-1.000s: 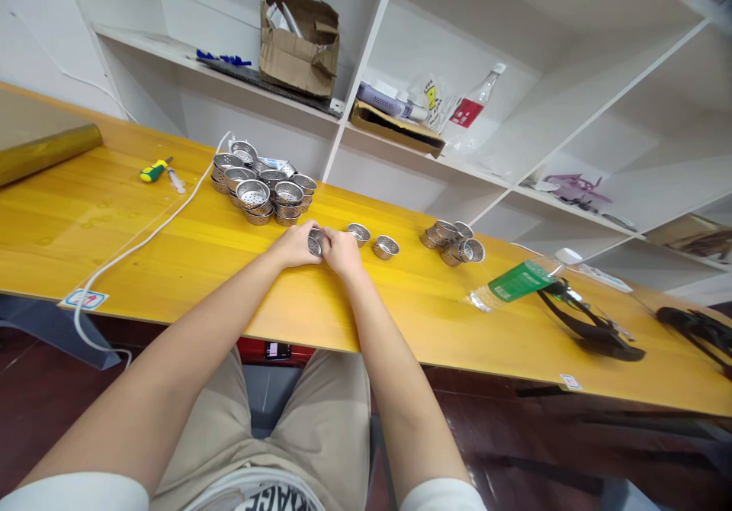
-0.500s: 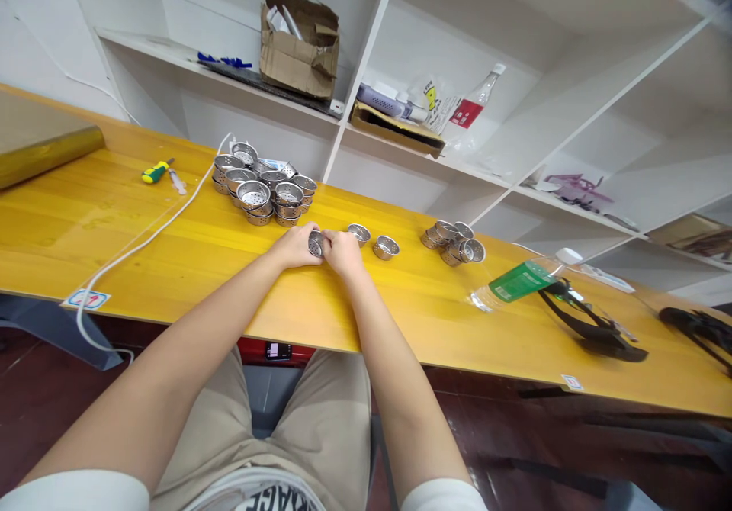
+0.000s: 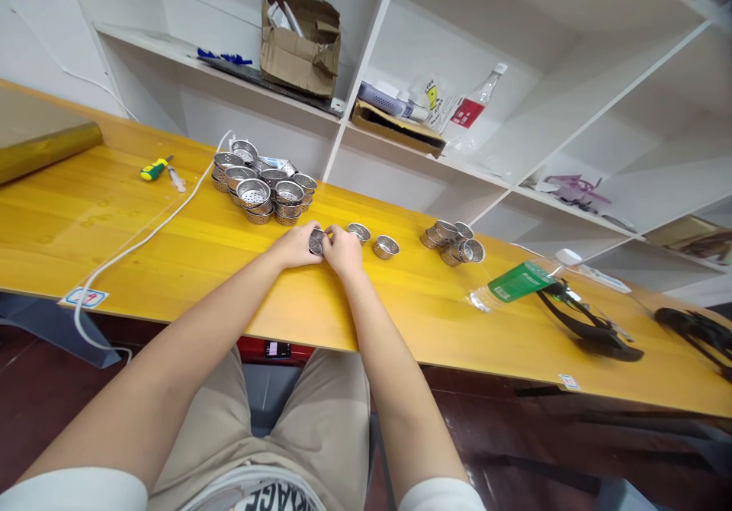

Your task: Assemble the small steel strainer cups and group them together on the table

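Observation:
Between my two hands, near the middle of the yellow table [image 3: 229, 267], a small perforated metal cup [image 3: 316, 242] is tilted toward me. My left hand [image 3: 298, 246] is closed around its left side. On the other side, my right hand [image 3: 341, 249] has its fingers bent against the cup's rim; the fingertips are partly hidden. Just past my right hand stand two more such cups, one behind the hand [image 3: 359, 232] and another to its right [image 3: 386, 247]. A big pile of stacked cups [image 3: 255, 193] stands beyond my left hand.
A smaller cluster of cups [image 3: 451, 242] stands to the right, then a plastic bottle with a green label [image 3: 520, 281] and a black strap-like object [image 3: 589, 328]. On the left lie a screwdriver [image 3: 154, 169] and a white cable [image 3: 149, 242]. Shelves [image 3: 366, 53] rise behind.
My right fingers have shifted slightly at the cup's rim. The cup stays between both hands, and the view has moved very little.

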Available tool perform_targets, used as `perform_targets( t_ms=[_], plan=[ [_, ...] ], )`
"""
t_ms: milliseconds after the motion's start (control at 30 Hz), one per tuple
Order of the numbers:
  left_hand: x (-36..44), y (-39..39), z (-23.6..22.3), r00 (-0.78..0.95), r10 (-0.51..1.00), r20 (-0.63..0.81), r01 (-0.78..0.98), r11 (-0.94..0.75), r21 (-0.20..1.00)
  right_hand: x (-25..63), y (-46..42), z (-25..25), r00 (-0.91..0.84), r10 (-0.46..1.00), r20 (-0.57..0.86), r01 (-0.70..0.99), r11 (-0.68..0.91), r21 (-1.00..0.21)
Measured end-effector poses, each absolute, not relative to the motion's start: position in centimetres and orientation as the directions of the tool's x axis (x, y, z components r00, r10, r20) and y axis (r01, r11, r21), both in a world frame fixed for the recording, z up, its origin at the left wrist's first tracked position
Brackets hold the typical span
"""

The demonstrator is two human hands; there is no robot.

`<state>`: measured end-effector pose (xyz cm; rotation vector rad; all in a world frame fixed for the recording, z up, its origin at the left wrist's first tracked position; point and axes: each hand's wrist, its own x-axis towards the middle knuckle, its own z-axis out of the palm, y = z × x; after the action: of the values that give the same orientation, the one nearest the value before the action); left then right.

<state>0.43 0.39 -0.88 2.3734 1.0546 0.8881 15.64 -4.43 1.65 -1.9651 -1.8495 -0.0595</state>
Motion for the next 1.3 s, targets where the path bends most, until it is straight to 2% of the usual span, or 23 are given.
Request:
perform_targets(
  t_ms=[267, 500, 567, 667, 767, 867, 1033, 1300],
  plan=[
    [0.4, 1.1, -1.5, 0.563, 0.674, 0.479, 0.481, -0.738, 0.473, 16.0, -3.7, 0.9, 0.162, 0.930, 0.329, 0.904, -0.007, -0.427],
    [0.3, 1.2, -1.6, 0.538, 0.675, 0.505, 0.452, -0.737, 0.503, 17.0, -2.6, -0.2, 0.232, 0.923, 0.308, 0.819, -0.015, -0.573],
    [0.3, 1.3, -1.7, 0.523, 0.682, 0.511, 0.436, -0.730, 0.527, 17.3, -2.3, -0.3, 0.259, 0.932, 0.254, 0.737, -0.020, -0.676],
    [0.4, 1.2, -1.7, 0.526, 0.682, 0.509, 0.408, -0.727, 0.552, 17.3, -2.1, -0.3, 0.277, 0.956, 0.096, 0.517, -0.064, -0.854],
    [0.5, 1.0, -1.6, 0.533, 0.685, 0.496, 0.384, -0.719, 0.580, 17.2, -2.2, -0.1, 0.254, 0.967, 0.008, 0.339, -0.081, -0.937],
    [0.7, 0.9, -1.5, 0.473, 0.737, 0.483, 0.364, -0.663, 0.655, 17.1, -2.2, 0.0, 0.238, 0.971, 0.018, 0.279, -0.051, -0.959],
    [1.0, 1.4, -1.6, 0.455, 0.774, 0.440, 0.302, -0.599, 0.742, 16.9, -2.3, -0.2, 0.231, 0.966, 0.112, 0.311, 0.036, -0.950],
    [1.1, 1.5, -1.7, 0.462, 0.791, 0.401, 0.303, -0.566, 0.767, 16.4, -2.2, -0.4, 0.252, 0.952, 0.171, 0.387, 0.062, -0.920]
  ],
)
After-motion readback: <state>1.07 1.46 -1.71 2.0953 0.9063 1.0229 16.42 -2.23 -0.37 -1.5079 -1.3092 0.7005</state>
